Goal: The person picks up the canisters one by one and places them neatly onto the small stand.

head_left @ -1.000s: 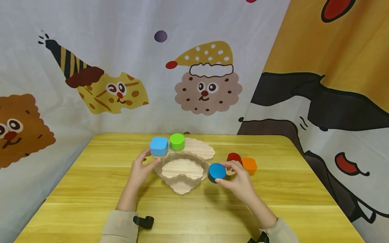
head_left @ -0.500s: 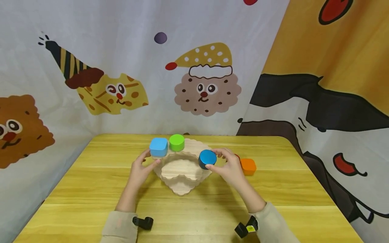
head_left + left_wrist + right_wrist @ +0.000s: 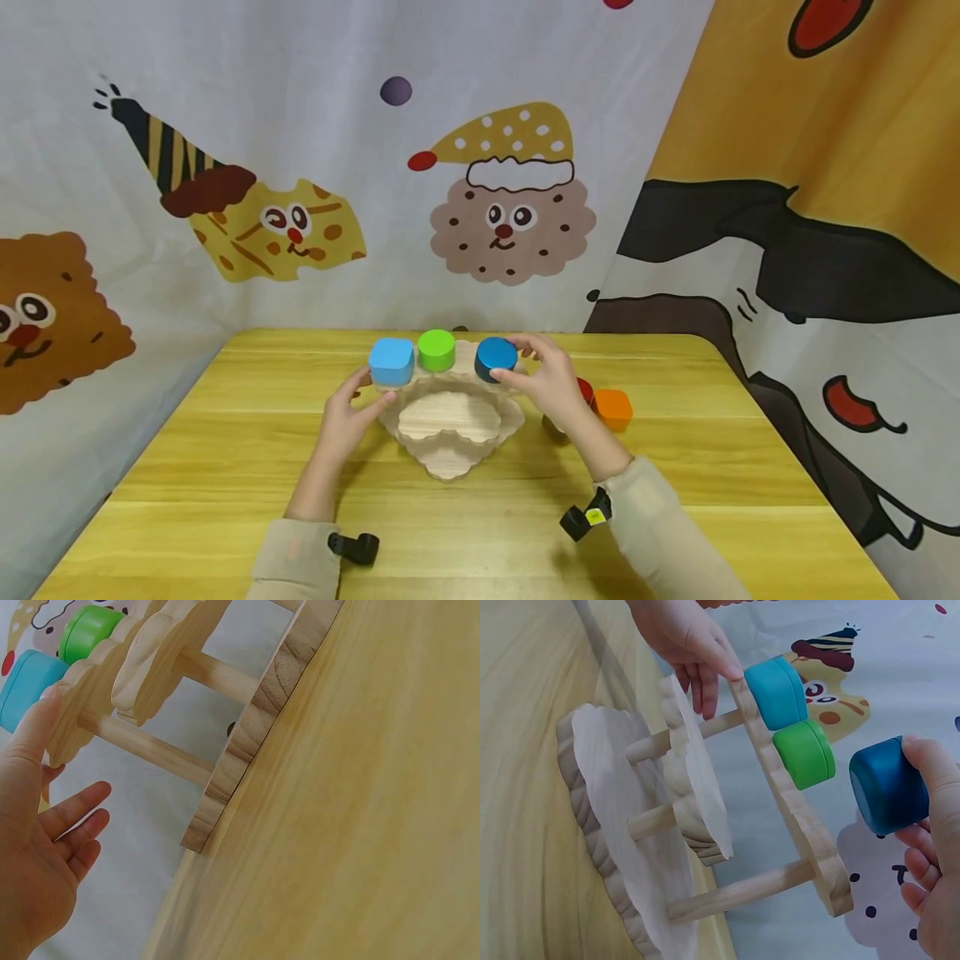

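Observation:
A tiered wooden stand with scalloped shelves on round posts stands on the table. My left hand holds the left end of its top shelf, thumb against the edge by a light blue rounded-square tin. Some left fingers hang free below; the index finger is mostly hidden. Beside the light blue tin sits a round green tin. My right hand pinches a round dark blue tin between thumb and fingers. In the right wrist view this tin is clear of the shelf, above its right part.
On the table, right of the stand, are an orange rounded-square tin and a red tin, partly behind my right hand. Another small item there is mostly hidden by the right forearm. A cartoon-printed curtain hangs behind the table.
My right hand has carried the dark blue tin leftward and away from me, from right of the stand to over its top shelf. My left hand has stayed in place.

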### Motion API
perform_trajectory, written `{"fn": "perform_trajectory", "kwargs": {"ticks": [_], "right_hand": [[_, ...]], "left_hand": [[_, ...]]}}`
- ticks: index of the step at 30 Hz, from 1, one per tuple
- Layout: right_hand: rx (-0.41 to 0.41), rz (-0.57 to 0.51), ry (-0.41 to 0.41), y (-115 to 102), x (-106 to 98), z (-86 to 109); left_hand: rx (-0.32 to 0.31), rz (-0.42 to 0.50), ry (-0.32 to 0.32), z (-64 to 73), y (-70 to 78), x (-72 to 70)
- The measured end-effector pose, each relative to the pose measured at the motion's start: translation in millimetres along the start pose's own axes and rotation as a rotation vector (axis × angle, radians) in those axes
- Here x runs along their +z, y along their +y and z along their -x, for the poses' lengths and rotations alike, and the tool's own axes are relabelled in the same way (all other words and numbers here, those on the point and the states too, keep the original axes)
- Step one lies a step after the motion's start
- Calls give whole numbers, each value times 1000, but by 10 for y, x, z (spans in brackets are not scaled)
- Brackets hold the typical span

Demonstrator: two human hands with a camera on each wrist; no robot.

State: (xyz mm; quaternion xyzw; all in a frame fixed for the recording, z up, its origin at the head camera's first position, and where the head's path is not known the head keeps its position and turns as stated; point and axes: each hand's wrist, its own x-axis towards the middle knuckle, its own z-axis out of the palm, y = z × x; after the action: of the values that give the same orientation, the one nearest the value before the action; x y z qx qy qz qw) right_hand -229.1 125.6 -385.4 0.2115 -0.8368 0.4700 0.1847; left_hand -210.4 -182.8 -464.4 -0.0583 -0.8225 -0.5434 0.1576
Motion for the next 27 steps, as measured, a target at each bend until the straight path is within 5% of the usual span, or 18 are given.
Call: {"fn": "perform_trajectory", "kwargs": {"ticks": [27], "right_hand": [[101, 34, -80, 76, 216, -341]], "left_hand": [[2, 14, 0, 5, 11, 2]]}}
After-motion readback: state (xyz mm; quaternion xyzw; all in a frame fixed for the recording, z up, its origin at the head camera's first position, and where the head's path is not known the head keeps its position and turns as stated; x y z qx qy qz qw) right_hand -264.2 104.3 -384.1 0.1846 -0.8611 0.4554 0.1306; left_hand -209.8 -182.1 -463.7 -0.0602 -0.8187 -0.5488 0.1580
